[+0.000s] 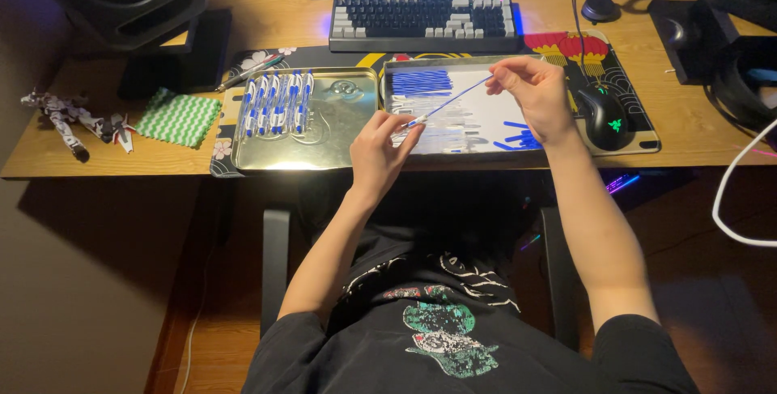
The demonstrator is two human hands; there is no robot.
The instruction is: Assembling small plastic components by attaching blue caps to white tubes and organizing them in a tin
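Both hands work over the right tray [530,60] — 1 thin blue refill [453,98] spans between them. Left hand [380,147] pinches its white tip, right hand [534,94] its far end. Left of that tray, 1 gold tray [340,143] holds about 8 pens [277,104].

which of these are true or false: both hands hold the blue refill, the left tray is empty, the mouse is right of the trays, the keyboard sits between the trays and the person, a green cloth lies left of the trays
1. Both hands hold the blue refill. True: the left hand pinches its lower end and the right hand its upper end; the refill slants between them.
2. The left tray is empty. False: the left tray holds a row of blue-and-white pens.
3. The mouse is right of the trays. True: the mouse lies beside the right tray.
4. The keyboard sits between the trays and the person. False: the keyboard lies beyond the trays.
5. A green cloth lies left of the trays. True: the cloth is there.
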